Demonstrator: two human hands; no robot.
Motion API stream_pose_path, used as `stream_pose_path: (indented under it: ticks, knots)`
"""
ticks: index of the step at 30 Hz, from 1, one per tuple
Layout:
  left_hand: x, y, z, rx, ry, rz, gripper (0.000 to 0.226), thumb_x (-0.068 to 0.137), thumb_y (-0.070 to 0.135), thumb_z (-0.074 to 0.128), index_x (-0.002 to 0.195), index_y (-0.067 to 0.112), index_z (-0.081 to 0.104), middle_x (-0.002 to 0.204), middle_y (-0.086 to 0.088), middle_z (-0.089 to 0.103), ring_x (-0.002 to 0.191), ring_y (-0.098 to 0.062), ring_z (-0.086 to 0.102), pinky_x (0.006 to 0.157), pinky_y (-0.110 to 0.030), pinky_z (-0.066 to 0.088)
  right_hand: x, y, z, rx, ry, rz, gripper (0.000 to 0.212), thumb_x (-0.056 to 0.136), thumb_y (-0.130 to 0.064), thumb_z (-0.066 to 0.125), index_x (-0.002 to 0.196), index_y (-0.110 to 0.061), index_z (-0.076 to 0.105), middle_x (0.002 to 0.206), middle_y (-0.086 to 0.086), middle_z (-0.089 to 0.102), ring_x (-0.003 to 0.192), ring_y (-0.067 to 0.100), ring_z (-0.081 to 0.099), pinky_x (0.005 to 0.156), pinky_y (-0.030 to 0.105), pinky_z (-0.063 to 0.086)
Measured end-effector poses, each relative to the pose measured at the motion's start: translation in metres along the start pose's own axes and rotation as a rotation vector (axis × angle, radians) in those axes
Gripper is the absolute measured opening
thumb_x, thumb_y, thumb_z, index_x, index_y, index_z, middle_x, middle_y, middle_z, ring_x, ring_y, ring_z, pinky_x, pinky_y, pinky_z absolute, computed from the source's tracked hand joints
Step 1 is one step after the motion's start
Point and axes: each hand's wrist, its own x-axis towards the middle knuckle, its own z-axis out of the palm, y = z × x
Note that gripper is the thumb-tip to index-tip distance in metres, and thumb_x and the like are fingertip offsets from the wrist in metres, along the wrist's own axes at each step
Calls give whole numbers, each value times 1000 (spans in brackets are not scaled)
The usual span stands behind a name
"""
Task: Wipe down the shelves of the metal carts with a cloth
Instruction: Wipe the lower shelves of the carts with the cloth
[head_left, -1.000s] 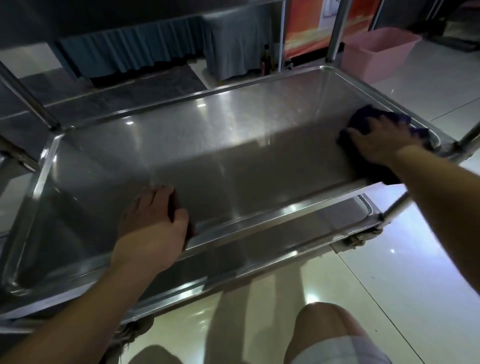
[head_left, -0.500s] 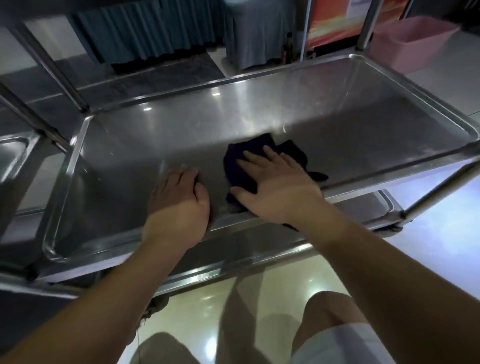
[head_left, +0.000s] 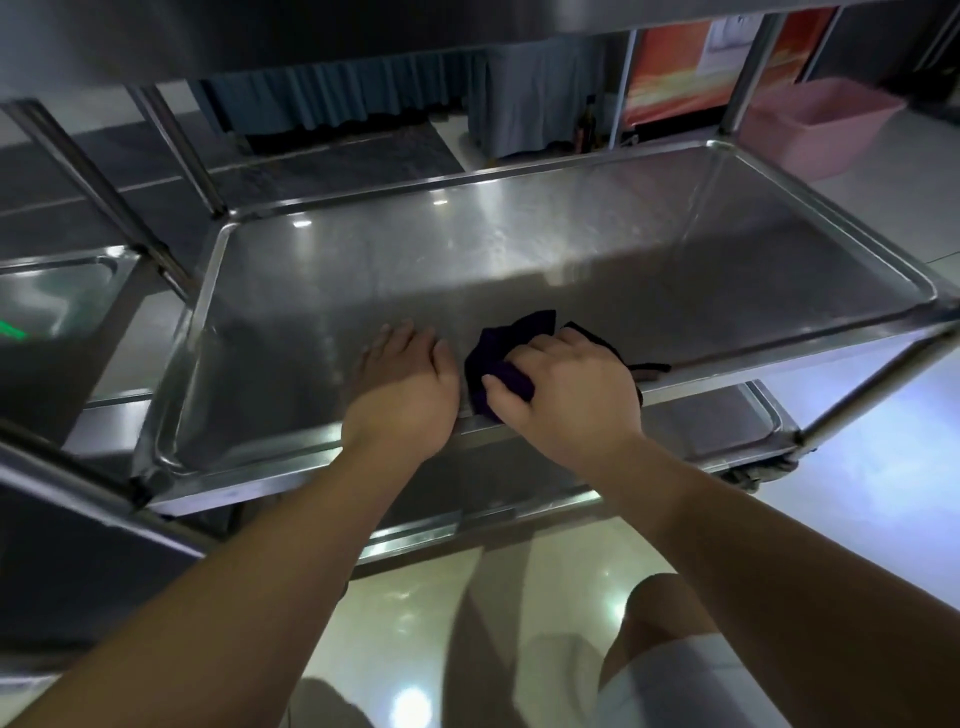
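My right hand (head_left: 569, 392) grips the cloth (head_left: 498, 358), a dark purple one, bunched up on the middle shelf (head_left: 519, 260) of the cart, right at the shelf's near rim. My fingers curl over the top of the cloth and my thumb pinches a fold of it against the palm, so part of the cloth pokes out past my fingertips toward the back and another dark scrap trails out to the right of my hand along the rim. My left hand (head_left: 402, 387) lies just beside it, to the left, palm down over the same near rim, fingers straight and pressed together, reaching onto the shelf surface; it holds nothing. The two hands are close, with only a narrow strip of cloth and metal between them. The shelf is a shallow steel tray with a raised lip all round, shiny, with a few light spots reflected near its far edge. Below it I see the lower shelf (head_left: 717, 421), and above, the dark underside of the top shelf (head_left: 311, 36). A second cart (head_left: 57, 301) stands to the left. A pink bin (head_left: 815, 130) sits on the floor beyond the far right post. My knee (head_left: 665, 613) shows below, over the glossy floor (head_left: 857, 519).
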Motion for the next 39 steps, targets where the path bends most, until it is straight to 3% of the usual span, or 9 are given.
stream_pose_path:
  ticks: [2, 6, 8, 16, 21, 25, 29, 32, 39]
  knots:
    - [0, 0, -1, -19, 5, 13, 46, 111, 30, 24, 126, 12, 63, 148, -13, 55, 143, -32, 44, 119, -47, 30, 2, -3, 0, -6, 26, 36, 40, 93, -50, 56, 73, -20, 74, 69, -1, 65, 73, 22, 60, 61, 32, 40]
    - [-2, 0, -5, -63, 74, 66, 42, 108, 32, 31, 102, 14, 68, 113, -7, 66, 110, -32, 58, 105, -50, 43, 4, -6, 2, -37, 42, 62, 40, 91, -52, 57, 73, -20, 74, 70, -3, 64, 75, 22, 59, 62, 30, 35]
    - [-4, -1, -7, -83, 98, 74, 40, 107, 34, 34, 99, 16, 68, 107, -5, 66, 104, -31, 59, 101, -48, 45, 4, -6, 2, -41, 44, 64, 42, 91, -53, 55, 75, -20, 75, 73, -3, 65, 77, 23, 60, 62, 30, 36]
    - [-10, -1, -8, 4, 120, 122, 33, 102, 32, 48, 125, 19, 69, 128, -5, 65, 121, -29, 53, 101, -40, 39, 6, -9, 1, -34, 63, 103, 44, 91, -55, 52, 76, -21, 75, 75, -5, 68, 81, 21, 61, 63, 29, 38]
    - [-25, -6, -22, -59, 116, 180, 35, 104, 31, 45, 127, 19, 68, 130, -3, 64, 120, -27, 54, 102, -42, 44, 9, -10, 3, -67, 80, 64, 46, 91, -54, 53, 73, -18, 74, 72, -2, 67, 80, 23, 62, 59, 31, 44]
    - [-55, -18, -38, -12, 136, 262, 31, 102, 31, 50, 122, 21, 71, 124, -2, 68, 109, -28, 62, 95, -42, 47, 11, -13, -1, -125, 59, 3, 53, 91, -57, 47, 73, -14, 74, 67, 3, 66, 72, 27, 63, 56, 31, 43]
    - [-89, -45, -48, 55, 138, 387, 24, 97, 29, 57, 116, 24, 72, 119, 5, 67, 113, -21, 59, 96, -39, 43, 20, -21, -16, -159, -78, 25, 55, 87, -64, 41, 64, -19, 64, 54, -5, 45, 55, 23, 51, 50, 26, 31]
    - [-115, -72, -50, 74, 119, 441, 26, 94, 30, 56, 112, 24, 73, 113, 5, 69, 108, -20, 60, 92, -38, 45, 24, -22, -34, -124, -263, 25, 59, 89, -71, 34, 60, -23, 54, 53, -6, 50, 51, 15, 50, 48, 25, 30]
    - [-157, -144, -16, 100, -81, 377, 29, 96, 34, 51, 113, 27, 73, 107, 8, 69, 101, -20, 63, 86, -36, 47, -27, -64, -52, 93, -389, -129, 57, 87, -77, 30, 60, -32, 52, 58, -11, 54, 56, 6, 52, 50, 30, 40]
